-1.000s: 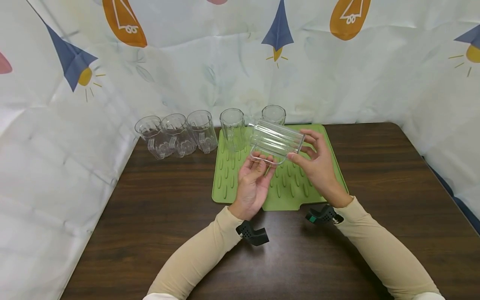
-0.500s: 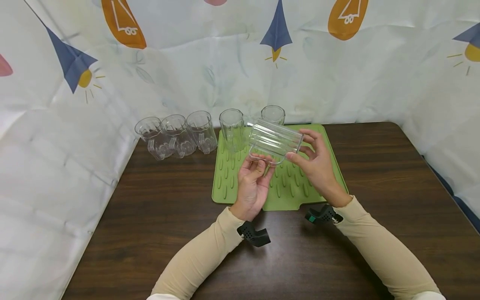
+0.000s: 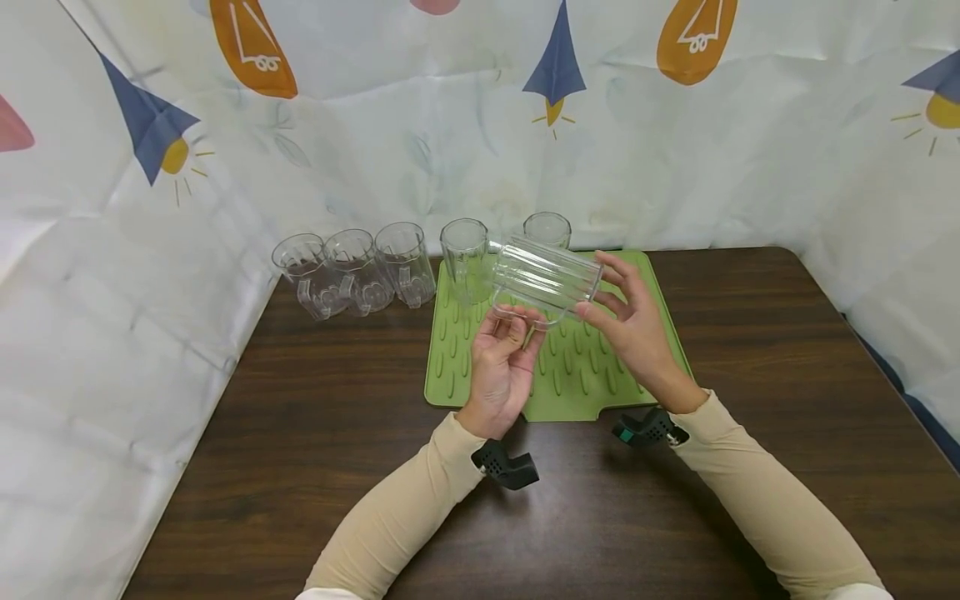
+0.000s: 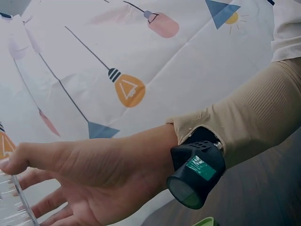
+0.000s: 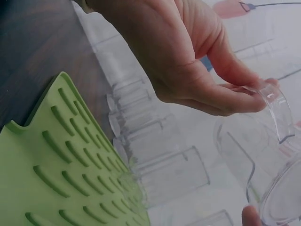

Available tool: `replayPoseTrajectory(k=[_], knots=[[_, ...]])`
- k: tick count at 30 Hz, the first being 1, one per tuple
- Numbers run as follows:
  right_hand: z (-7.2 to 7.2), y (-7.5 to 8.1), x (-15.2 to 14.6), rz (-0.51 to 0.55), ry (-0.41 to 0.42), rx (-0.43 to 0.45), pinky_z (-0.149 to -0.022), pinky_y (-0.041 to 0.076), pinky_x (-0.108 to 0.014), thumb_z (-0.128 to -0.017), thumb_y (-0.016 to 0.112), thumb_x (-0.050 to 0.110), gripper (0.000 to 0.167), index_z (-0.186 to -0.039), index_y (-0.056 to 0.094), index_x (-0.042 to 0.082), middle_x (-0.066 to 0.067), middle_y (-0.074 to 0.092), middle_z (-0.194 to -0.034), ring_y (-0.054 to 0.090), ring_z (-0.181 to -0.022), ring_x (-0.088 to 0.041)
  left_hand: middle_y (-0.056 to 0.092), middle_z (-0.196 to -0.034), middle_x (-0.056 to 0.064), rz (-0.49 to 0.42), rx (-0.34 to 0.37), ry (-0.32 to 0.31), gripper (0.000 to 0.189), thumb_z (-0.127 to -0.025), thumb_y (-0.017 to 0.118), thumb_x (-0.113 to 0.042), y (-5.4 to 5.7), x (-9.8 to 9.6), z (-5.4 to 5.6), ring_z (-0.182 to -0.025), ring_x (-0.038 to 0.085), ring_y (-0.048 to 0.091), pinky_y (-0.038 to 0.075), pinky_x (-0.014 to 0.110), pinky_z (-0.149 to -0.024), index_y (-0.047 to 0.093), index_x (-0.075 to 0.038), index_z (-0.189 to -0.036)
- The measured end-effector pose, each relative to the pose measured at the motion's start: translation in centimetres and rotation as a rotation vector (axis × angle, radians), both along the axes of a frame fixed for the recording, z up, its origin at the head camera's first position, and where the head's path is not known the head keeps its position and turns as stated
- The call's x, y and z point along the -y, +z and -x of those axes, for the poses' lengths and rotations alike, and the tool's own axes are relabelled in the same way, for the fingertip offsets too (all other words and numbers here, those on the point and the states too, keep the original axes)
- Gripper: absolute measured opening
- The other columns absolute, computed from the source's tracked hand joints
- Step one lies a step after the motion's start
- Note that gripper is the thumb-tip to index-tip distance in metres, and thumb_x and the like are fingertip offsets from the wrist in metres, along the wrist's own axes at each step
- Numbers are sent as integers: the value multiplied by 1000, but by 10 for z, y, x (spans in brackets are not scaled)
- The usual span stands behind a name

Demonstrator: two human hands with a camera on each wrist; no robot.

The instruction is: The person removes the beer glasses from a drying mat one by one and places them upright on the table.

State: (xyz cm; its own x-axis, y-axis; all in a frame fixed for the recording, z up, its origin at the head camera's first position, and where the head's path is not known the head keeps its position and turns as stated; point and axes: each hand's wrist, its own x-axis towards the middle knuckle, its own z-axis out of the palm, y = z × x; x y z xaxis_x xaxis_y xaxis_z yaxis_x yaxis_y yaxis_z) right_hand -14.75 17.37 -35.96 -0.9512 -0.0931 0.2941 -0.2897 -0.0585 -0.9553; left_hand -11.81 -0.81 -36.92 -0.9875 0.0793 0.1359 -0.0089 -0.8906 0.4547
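A clear, ribbed mug point(image 3: 547, 273) lies tilted on its side in the air above the green mat point(image 3: 562, 404). My left hand point(image 3: 498, 375) pinches its handle from below, with thumb against fingers. The right wrist view shows that same left hand point(image 5: 188, 61) gripping the handle point(image 5: 277, 113). At the mug's right end, my right hand point(image 3: 637, 329) holds it between thumb and spread fingers. In the left wrist view the right hand point(image 4: 108, 174) reaches to the ribbed mug point(image 4: 14, 207) at the frame's edge.
Behind the held mug, one upright clear mug point(image 3: 465, 258) and another mug point(image 3: 547, 225) stand toward the mat's back edge. Three more mugs, the nearest to the mat being a clear mug point(image 3: 405, 262), line up on the dark wooden table point(image 3: 337, 400). A patterned curtain point(image 3: 465, 133) hangs behind.
The held mug and the left hand have shifted slightly left. The right hand's fingers have moved a little at the mug's end; the standing mugs stay put.
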Motion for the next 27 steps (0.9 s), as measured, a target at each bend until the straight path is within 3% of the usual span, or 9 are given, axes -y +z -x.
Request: replayPoseTrajectory(k=[8,13,21,27], knots=[[-3,3,-3,8,44,17,-94,57,-16,-98,60,0,68,-159,37,18,2,48,-143,62,-123,-7,69,-98,-2,-20,-34,5,10,-91,69,-12,3,4,0,-96,13,71,61,25,-97,64,-16,-98],[-4,5,-7,-22,25,25,-96,57,-17,-99,60,4,63,-156,38,16,3,49,-142,61,-123,-8,69,-97,-2,-33,-33,11,12,-88,72,-12,6,8,1,-95,13,72,61,25,-96,65,-15,-97],[-5,7,-15,-22,19,0,-92,61,-21,-98,60,1,58,-152,40,7,-8,52,-141,64,-121,-16,69,-95,-3,-28,-51,24,12,-87,73,-11,11,15,2,-94,14,72,62,26,-94,65,-15,-95],[-7,6,-27,-122,5,0,-95,58,-17,-101,62,8,55,-153,43,14,3,53,-141,63,-126,-11,71,-95,-3,-1,-75,28,15,-85,75,-11,13,22,4,-93,13,73,62,27,-94,66,-16,-96]])
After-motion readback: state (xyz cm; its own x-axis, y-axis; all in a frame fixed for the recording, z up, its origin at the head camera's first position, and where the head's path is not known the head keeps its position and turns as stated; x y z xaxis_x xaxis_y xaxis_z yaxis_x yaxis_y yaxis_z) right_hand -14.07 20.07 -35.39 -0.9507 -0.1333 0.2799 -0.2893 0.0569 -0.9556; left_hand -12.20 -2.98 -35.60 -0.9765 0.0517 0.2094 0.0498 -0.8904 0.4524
